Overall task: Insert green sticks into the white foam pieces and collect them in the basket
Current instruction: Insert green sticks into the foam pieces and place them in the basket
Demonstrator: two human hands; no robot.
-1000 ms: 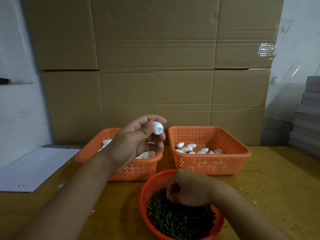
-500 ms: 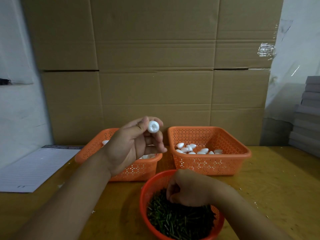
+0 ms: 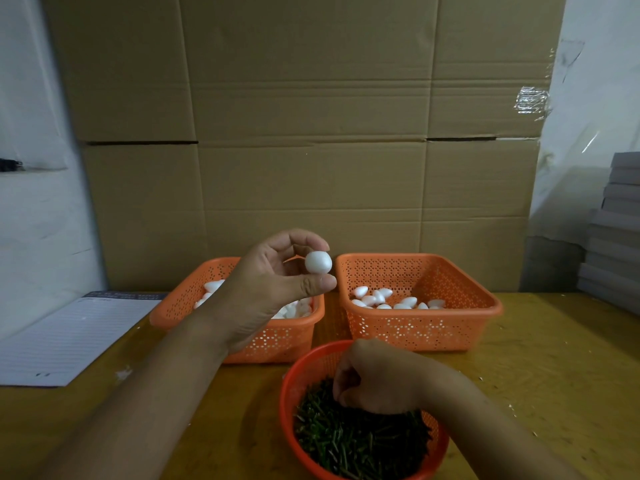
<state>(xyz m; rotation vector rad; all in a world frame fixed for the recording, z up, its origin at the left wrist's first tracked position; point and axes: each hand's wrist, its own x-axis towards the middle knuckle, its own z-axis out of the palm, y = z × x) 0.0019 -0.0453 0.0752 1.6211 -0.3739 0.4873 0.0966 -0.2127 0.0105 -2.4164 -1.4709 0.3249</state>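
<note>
My left hand [image 3: 273, 289] is raised above the left orange basket [image 3: 194, 306] and pinches a white foam piece [image 3: 318, 262] between thumb and fingertips. Several more white foam pieces lie in that basket. The right orange basket [image 3: 478, 306] holds several white foam pieces [image 3: 381, 299] on its floor. A round red basket [image 3: 294, 386] at the near edge is full of green sticks [image 3: 360, 441]. My right hand [image 3: 381, 379] rests curled on the stick pile, fingertips down among the sticks; what they hold is hidden.
A lined paper pad [image 3: 69, 337] lies at the left on the yellow wooden table [image 3: 554, 375]. A cardboard wall [image 3: 311, 133] stands right behind the baskets. Grey boards [image 3: 620, 230] are stacked at the right edge.
My left hand has turned the foam piece in its fingertips, with the thumb now under it. My right hand has stayed in the green sticks.
</note>
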